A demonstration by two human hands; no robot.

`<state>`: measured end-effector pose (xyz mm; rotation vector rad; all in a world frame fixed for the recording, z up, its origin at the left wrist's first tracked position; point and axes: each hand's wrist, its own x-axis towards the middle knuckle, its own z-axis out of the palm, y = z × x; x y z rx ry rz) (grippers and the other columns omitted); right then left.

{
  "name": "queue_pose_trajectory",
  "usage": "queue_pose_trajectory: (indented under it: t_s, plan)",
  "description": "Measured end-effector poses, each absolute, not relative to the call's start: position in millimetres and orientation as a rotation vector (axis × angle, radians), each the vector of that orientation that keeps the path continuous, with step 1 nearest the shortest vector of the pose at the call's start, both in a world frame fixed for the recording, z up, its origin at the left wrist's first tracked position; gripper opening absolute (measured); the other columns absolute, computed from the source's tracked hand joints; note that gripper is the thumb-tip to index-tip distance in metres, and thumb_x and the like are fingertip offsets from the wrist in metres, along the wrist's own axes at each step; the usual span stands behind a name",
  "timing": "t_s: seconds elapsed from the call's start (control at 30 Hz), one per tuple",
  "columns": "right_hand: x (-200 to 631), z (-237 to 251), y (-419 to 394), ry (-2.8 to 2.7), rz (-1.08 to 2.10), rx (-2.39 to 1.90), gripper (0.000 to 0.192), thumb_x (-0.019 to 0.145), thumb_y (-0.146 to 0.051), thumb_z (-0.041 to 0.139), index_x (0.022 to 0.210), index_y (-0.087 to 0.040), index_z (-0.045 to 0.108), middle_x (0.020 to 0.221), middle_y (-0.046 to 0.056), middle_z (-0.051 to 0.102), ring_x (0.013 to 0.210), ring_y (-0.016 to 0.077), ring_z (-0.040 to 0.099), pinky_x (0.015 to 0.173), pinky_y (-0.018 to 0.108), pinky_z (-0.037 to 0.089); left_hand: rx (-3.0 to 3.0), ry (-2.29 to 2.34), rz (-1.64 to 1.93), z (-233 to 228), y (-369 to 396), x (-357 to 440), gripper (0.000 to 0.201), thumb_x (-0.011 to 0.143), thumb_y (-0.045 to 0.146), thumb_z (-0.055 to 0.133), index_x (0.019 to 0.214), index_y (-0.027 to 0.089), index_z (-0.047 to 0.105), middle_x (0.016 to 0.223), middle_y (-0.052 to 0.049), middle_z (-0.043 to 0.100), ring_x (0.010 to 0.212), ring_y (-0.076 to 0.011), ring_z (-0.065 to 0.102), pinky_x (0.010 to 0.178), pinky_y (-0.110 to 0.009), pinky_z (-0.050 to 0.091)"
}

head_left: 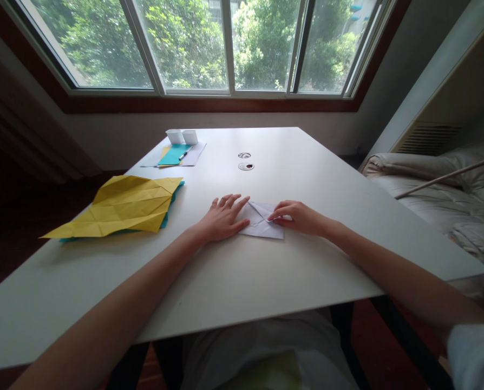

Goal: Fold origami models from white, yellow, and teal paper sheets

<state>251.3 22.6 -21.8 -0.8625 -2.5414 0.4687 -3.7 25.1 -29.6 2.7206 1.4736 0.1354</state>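
A folded sheet of white paper (pixel 262 227) lies flat on the white table (pixel 242 276) in front of me, with slanting fold lines across its top. My left hand (pixel 224 218) rests on its left side, fingers spread and pointing away from me. On the right, my right hand (pixel 298 216) has thumb and fingers closed together at a fold of the paper, pinching its flap. The paper's left edge is partly hidden under my left hand.
Creased yellow paper (pixel 132 203) lies over teal paper (pixel 164 219) on the left. Farther back are two small white containers (pixel 182 137), a teal sheet (pixel 175 154) and a pen (pixel 184 154). Two round items (pixel 246 167) sit mid-table. A padded seat (pixel 449 200) stands at right.
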Motion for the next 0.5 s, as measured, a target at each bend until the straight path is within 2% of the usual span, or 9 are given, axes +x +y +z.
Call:
queue_pose_trajectory:
  t_s: [0.1, 0.2, 0.5]
  plan:
    - [251.8, -22.5, 22.9, -2.545, 0.465, -0.86, 0.022, 0.085, -0.025, 0.051, 0.098, -0.021, 0.069, 0.092, 0.008, 0.065, 0.081, 0.0156, 0.06, 0.073, 0.027, 0.047, 2.741, 1.442, 0.087, -28.9, 25.1, -3.7, 0.059, 0.086, 0.06, 0.022, 0.138, 0.035, 0.024, 0.146, -0.007, 0.023, 0.132, -0.0313, 0.018, 0.102, -0.055, 0.016]
    - [252.1, -22.8, 23.3, -2.546, 0.462, -0.854, 0.022, 0.085, -0.026, 0.05, 0.097, -0.021, 0.069, 0.092, 0.008, 0.065, 0.081, 0.0156, 0.06, 0.073, 0.026, 0.047, 2.735, 1.456, 0.085, -27.7, 24.6, -3.7, 0.06, 0.085, 0.062, 0.022, 0.137, 0.033, 0.03, 0.145, -0.009, 0.024, 0.133, -0.0311, 0.017, 0.103, -0.055, 0.015]
    - [252.1, -17.7, 21.7, -2.598, 0.418, -0.834, 0.021, 0.083, -0.026, 0.054, 0.097, -0.02, 0.07, 0.091, 0.008, 0.065, 0.081, 0.0161, 0.058, 0.073, 0.027, 0.046, 2.711, 1.482, 0.081, -26.3, 25.0, -3.8, 0.062, 0.083, 0.064, 0.023, 0.136, 0.031, 0.032, 0.144, -0.008, 0.028, 0.133, -0.0307, 0.017, 0.103, -0.055, 0.014]
